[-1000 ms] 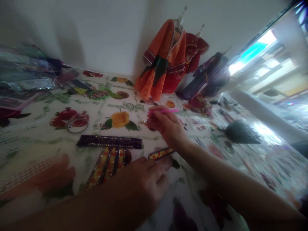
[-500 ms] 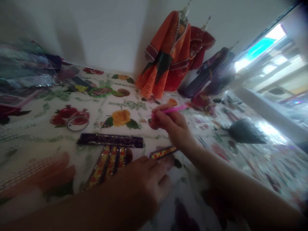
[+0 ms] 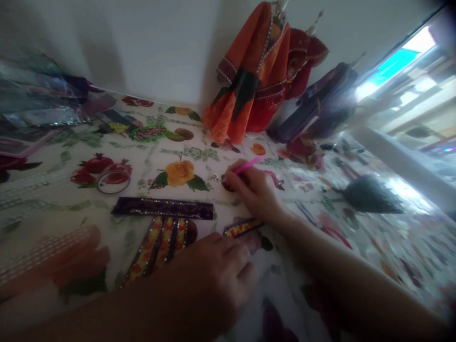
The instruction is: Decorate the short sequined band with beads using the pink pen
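Note:
My right hand (image 3: 251, 187) pinches a pink pen-like stick (image 3: 249, 164), its lower end near a small cluster of beads (image 3: 214, 177) on the flowered cloth. Nearer to me, my left hand (image 3: 226, 270) rests on the cloth with bent fingers beside a short patterned strip (image 3: 242, 228); whether the fingertips hold anything is hidden. Left of that hand lie several yellow-and-red strips (image 3: 153, 242) edged with shiny dots. A dark purple band (image 3: 164, 208) lies across their far ends.
Beyond are a green dish of beads (image 3: 149, 133), a clear ring (image 3: 113, 182) and plastic packets (image 3: 46, 104). Small garments (image 3: 245, 80) hang by the wall. At the right are red-handled scissors (image 3: 337, 235) and a dark cone-shaped object (image 3: 372, 194).
My right hand has moved slightly down, and the pink stick now tilts more steeply. The view has shifted slightly. My left hand stays in nearly the same place.

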Demonstrator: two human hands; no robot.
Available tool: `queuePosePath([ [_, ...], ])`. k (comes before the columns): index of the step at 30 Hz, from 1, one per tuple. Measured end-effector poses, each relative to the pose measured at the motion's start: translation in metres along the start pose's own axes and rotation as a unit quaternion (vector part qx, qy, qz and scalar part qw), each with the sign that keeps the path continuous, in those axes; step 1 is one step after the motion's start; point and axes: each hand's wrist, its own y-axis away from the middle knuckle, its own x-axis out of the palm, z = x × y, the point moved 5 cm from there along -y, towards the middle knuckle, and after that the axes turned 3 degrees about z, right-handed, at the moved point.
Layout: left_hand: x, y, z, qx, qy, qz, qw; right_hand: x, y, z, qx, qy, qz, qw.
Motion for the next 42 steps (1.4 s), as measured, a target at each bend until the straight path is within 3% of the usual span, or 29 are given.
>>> queuePosePath([
  [20, -0.0027, -0.0023, -0.0004, -0.001, 0.019, 0.029, 0.999, 0.0018, -0.0016, 0.0011, -0.040, 0.063, -0.016, 0.997],
  [29, 0.0062, 0.0040, -0.0005, 0.004, -0.006, 0.030, 1.000, 0.0015, -0.0011, -0.0053, 0.006, -0.020, 0.003, 1.000],
  [42, 0.0048, 0.0033, -0.0011, 0.006, -0.013, 0.046, 0.999, 0.0008, -0.0020, -0.0028, -0.015, 0.058, -0.008, 0.998],
])
